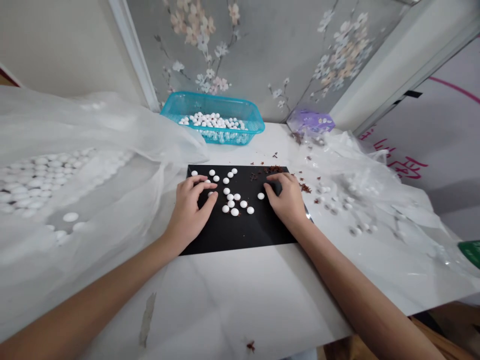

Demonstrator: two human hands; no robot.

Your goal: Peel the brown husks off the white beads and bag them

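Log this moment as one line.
left hand: by white pieces; right hand: near brown bits; black board: under both hands; blue basket: white pieces inside

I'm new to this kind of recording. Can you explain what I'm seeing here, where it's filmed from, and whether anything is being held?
There is no machine here: the arms belong to a person working bare-handed. The single picture comes from a camera worn on their head, looking forward and down.

On the white table lies a black board with small round white pieces and brown bits on it. Behind it is a blue basket holding more white pieces; a see-through bag at the left holds many too.

The left hand is among white pieces at the board's left, the right hand beside the brown bits. Whether the fingers grip anything, I can't tell.
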